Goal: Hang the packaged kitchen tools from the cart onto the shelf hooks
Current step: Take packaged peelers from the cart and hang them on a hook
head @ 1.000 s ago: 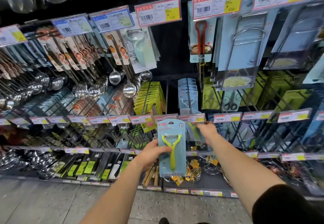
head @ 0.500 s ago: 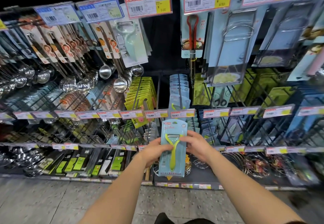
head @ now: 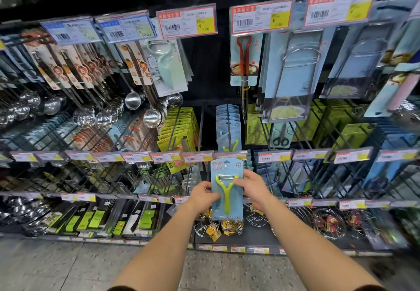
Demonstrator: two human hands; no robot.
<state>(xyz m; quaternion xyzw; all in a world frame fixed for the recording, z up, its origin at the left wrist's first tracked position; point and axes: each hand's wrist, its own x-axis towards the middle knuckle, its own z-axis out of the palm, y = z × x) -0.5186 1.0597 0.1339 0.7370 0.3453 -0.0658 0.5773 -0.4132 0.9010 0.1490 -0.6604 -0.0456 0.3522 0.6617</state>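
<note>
I hold a light-blue carded pack with a yellow-green Y-shaped peeler (head: 226, 190) upright in front of the shelf. My left hand (head: 203, 196) grips its left edge and my right hand (head: 253, 188) grips its right edge. The card's top sits just under the price strip of a hook (head: 229, 129) that carries several matching blue peeler packs (head: 228, 127). The cart is out of view.
Wire hooks fill the rack: ladles (head: 150, 115) at upper left, yellow-green packs (head: 179, 129) beside the peelers, steel racks on blue cards (head: 293, 72) at upper right. Round wire trivets (head: 327, 222) lie on the bottom shelf. Grey tiled floor (head: 68, 265) below.
My right hand came back from the hook's price strip and took the pack's right edge. Both hands now hold the pack, and the view has tilted slightly up.
</note>
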